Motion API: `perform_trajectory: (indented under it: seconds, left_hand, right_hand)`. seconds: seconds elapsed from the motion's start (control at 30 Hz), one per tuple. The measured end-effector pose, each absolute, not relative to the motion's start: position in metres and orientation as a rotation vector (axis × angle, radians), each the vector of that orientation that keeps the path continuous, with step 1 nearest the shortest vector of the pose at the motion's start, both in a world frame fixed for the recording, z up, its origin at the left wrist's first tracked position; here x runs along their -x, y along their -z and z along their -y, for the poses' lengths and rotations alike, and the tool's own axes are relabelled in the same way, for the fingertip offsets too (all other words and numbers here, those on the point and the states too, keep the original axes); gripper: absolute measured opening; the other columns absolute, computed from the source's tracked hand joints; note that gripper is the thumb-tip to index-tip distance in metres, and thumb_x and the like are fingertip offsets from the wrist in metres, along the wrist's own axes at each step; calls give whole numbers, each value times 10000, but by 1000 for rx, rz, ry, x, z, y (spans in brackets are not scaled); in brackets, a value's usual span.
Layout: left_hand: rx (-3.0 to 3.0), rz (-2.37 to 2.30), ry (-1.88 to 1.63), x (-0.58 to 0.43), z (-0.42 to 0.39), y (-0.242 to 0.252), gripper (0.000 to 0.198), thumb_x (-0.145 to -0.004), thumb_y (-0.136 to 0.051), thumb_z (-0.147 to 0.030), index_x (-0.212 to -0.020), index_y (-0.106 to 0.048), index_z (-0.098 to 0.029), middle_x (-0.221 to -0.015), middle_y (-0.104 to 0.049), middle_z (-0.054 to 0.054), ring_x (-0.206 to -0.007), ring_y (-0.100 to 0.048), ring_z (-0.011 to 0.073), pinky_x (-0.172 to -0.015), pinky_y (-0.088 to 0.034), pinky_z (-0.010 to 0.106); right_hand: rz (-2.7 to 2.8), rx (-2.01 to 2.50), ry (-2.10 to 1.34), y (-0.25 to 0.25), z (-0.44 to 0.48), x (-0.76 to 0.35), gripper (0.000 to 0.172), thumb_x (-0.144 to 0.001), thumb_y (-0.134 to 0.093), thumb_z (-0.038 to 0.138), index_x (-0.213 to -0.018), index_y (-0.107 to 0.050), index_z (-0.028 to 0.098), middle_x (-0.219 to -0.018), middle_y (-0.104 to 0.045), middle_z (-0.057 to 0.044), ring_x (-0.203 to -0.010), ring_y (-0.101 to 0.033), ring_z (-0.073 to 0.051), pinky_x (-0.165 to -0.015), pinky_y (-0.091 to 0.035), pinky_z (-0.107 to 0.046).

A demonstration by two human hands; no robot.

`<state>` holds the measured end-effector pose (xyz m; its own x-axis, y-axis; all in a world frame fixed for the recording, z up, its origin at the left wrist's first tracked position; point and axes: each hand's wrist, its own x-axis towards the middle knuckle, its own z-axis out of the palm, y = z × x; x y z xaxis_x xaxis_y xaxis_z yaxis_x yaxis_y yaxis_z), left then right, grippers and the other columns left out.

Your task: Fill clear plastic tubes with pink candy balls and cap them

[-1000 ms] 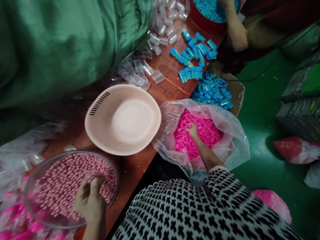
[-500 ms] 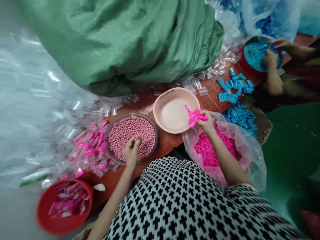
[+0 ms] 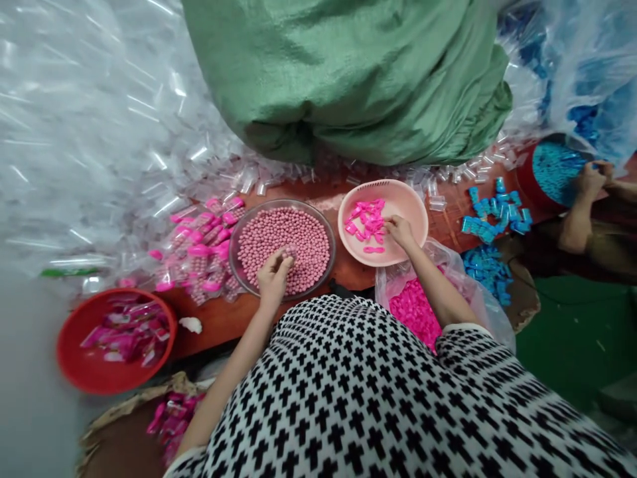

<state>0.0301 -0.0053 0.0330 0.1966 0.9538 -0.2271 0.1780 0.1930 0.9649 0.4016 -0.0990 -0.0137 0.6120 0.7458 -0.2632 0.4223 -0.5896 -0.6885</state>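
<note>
My left hand point(image 3: 273, 273) is over the round metal bowl of pink beads point(image 3: 303, 232). Its fingers pinch a small clear plastic tube point(image 3: 288, 251), partly hidden by the fingertips. My right hand point(image 3: 401, 232) reaches into the pale pink basin point(image 3: 415, 202), its fingers extended beside a loose heap of bright pink plastic pieces point(image 3: 367, 219). The fingertips are at the heap's right edge. Below my right forearm, a clear plastic bag point(image 3: 490, 322) holds many more bright pink pieces point(image 3: 415, 309).
Pink-capped tubes of beads point(image 3: 204, 249) are piled left of the bowl. A red basin point(image 3: 67, 352) holds pink packs. A big green sack point(image 3: 358, 79) stands behind, among clear tubes point(image 3: 124, 133). At right, another person's hands point(image 3: 592, 182) work by a tub of blue pieces point(image 3: 555, 166).
The handful of bright pink pieces from my right hand now lies in the pale pink basin. My left hand stays over the beads with the clear tube. The view has shifted.
</note>
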Motion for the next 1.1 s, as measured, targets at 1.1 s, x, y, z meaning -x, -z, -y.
perform_trajectory:
  seconds: [1.1]
  left_hand:
    - [-991,-978,-742,-60,17,-35,578,-748,-677,-524,-1193,-658,-155,-1117,-710,93,-898,-702,226,-820,-597,403]
  right_hand:
    - [1390,2006,-761,-41,56,-333,248,-832,-621,387,-1003,-609,208,-951,-683,-54,-888,-633,-208,-834,-485,-350]
